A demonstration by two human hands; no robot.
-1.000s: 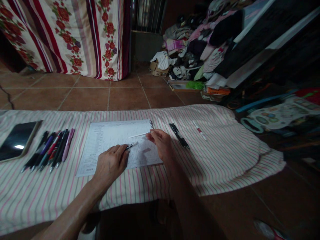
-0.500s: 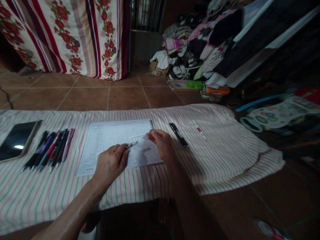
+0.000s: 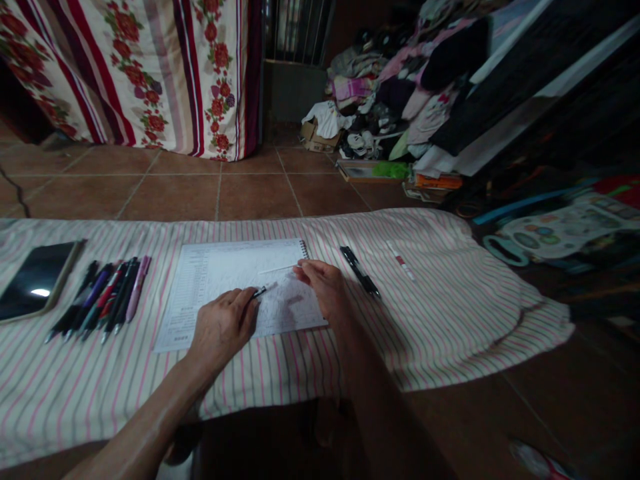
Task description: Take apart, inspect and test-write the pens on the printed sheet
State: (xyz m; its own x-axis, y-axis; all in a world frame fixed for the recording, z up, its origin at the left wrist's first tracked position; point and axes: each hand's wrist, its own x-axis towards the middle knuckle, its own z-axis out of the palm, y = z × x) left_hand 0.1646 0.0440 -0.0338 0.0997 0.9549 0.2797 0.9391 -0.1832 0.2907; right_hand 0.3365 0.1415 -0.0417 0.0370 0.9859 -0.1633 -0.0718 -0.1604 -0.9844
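My left hand (image 3: 223, 323) rests over the lower part of a spiral notebook (image 3: 193, 283), its fingers closed on a pen barrel (image 3: 260, 291) with a dark section and a clear tip end. Most of that barrel is hidden in the hand. Above the page, my right hand (image 3: 323, 287) pinches one end of a thin white pen refill (image 3: 277, 269), which points left. The refill and the barrel are apart. To the right of the notebook lie black pens (image 3: 360, 272), close together, and farther right a slim white stick with a red band (image 3: 401, 261).
Several pens (image 3: 103, 300) lie in a row left of the notebook, beside a dark-screened phone or tablet (image 3: 37, 280). A striped cloth (image 3: 450, 300) covers the low surface. Beyond are a tiled floor, a floral curtain (image 3: 170, 80) and a heap of clothes (image 3: 380, 93).
The view has shifted very slightly. My right hand has tipped the refill a little, and both hands keep their grips in nearly the same place.
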